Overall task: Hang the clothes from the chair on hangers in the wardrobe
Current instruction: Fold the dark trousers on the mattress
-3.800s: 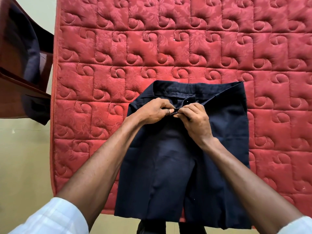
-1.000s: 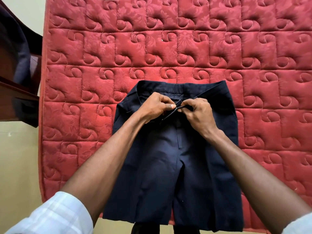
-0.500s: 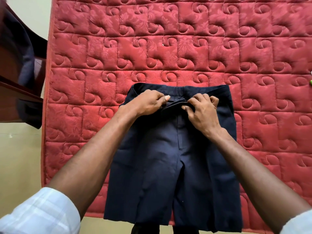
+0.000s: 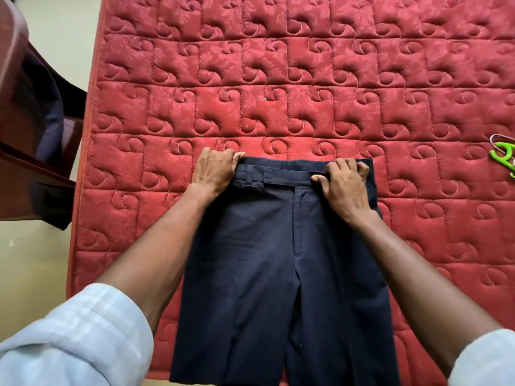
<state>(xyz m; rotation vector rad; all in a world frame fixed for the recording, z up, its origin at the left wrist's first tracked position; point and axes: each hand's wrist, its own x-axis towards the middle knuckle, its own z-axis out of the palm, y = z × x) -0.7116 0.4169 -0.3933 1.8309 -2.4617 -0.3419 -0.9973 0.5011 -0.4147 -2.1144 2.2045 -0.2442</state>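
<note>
the navy trousers [image 4: 281,274] lie flat at the near edge of the red quilted mattress [image 4: 306,79], legs running off that edge toward the person, fly closed and waistband farthest away. the left hand [image 4: 214,174] grips the left end of the waistband with fingers curled over its top edge; the right hand [image 4: 344,185] holds the right end the same way, thumb pressed along the band. to do this step well, i'd pull both ends apart evenly so the band lies straight, then smooth the creases before lifting. at the mattress's right edge lies what looks like a green hanger [image 4: 505,157], mostly cut off by the frame. off the left edge stands the dark wooden chair [image 4: 19,151] with dark cloth on it.
</note>
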